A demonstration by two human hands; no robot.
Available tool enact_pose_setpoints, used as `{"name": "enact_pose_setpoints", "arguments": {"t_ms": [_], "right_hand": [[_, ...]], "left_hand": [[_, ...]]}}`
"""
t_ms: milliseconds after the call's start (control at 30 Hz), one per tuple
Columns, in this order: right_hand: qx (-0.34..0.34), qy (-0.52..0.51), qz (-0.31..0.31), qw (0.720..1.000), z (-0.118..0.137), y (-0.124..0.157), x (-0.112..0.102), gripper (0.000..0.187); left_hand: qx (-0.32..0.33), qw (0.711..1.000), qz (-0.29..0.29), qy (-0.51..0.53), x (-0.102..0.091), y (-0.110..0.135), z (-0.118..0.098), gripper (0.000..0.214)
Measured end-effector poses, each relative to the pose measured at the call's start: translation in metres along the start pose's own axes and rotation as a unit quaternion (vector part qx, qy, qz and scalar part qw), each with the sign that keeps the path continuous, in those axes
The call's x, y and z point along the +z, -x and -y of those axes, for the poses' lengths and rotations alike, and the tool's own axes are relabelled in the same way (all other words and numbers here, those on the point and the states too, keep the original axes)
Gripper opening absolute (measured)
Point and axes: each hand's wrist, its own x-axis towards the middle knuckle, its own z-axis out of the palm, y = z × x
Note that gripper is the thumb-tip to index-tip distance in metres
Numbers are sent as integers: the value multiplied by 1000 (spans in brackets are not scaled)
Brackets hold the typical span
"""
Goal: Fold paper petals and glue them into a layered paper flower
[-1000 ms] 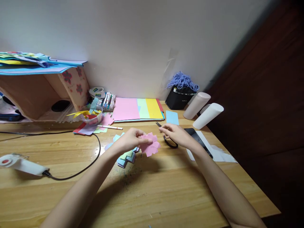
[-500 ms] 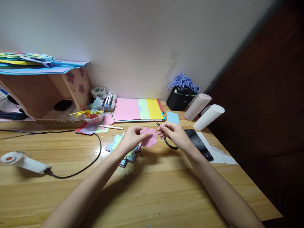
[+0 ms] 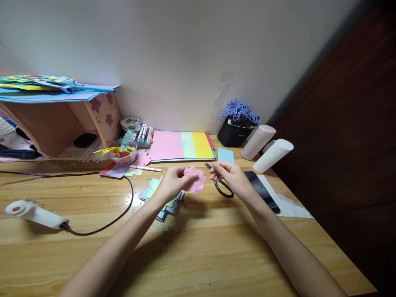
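Pinched between the thumb and fingers of my left hand (image 3: 175,181) is a pink paper flower (image 3: 195,181) with pointed petals, held up above the table. My right hand (image 3: 227,175) is a short way to its right, fingers curled in against the thumb; I cannot make out anything between them. Behind and below that hand lies a pair of scissors (image 3: 223,192) with black handles, partly covered by the hand. Under my left wrist a layered paper flower (image 3: 169,209) in blue, green and purple rests on the table, partly hidden by the forearm.
A white glue gun (image 3: 37,214) with a black cord lies at left. Colored paper sheets (image 3: 167,145), a tub of scraps (image 3: 126,159) and markers (image 3: 144,134) line the back. At right are a black phone (image 3: 262,192), two white cylinders (image 3: 274,156) and a black holder (image 3: 232,134).
My right hand has shifted slightly right, away from the pink flower, which my left hand still holds and has turned a little. The whole view has shifted slightly.
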Motion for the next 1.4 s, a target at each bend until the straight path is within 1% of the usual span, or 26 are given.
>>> {"name": "enact_pose_setpoints", "arguments": {"t_ms": [100,167,233,300,367,400,467,533,600,667,733,833,933,1033,1167,1233,1333,1400], "right_hand": [[-19,17,36,999,2,3,7,29],[-11,12,45,999,2,4,10,28],[2,-12,18,1000,1,2,10,28],[15,-47,-18,999,0,0,8,28],[28,-83,-37,995,-1,-3,6,28],[32,-101,-41,994,-2,-3,5,28],[40,-132,-40,990,-1,-2,5,27],[50,-152,-32,987,1,0,5,26],[59,-157,-13,986,4,2,6,25],[64,-150,16,987,6,4,7,24],[62,-142,38,987,7,5,8,23],[38,-133,46,989,6,6,10,26],[8,-99,48,994,6,6,12,20],[-7,-69,47,996,6,7,13,19],[-10,-43,65,997,6,7,13,21],[-4,-54,65,996,5,6,13,23],[14,-96,45,994,2,4,10,26],[19,-103,35,994,3,3,8,26]], "left_hand": [[4,1000,15,-2,1,0,0,39],[4,1000,-3,11,0,-1,0,44],[-6,997,-47,59,-2,-4,1,51],[-21,988,-90,122,-5,-6,0,57],[-39,982,-109,150,-8,-7,-1,59],[-48,982,-105,147,-8,-7,-2,57],[-51,990,-65,115,-8,-4,-5,49],[-29,997,-11,74,-5,-1,-8,40],[2,999,14,47,-3,1,-10,33],[19,999,10,38,-2,2,-10,30],[21,999,2,31,-3,2,-11,26],[18,1000,10,1,-3,3,-13,19],[26,999,32,-23,-2,5,-16,15],[27,999,31,7,-1,6,-16,17],[13,998,22,54,0,4,-12,21],[11,998,13,58,-1,3,-11,23],[6,998,-9,55,-3,3,-11,27],[5,998,-16,54,-4,3,-11,28]]}}
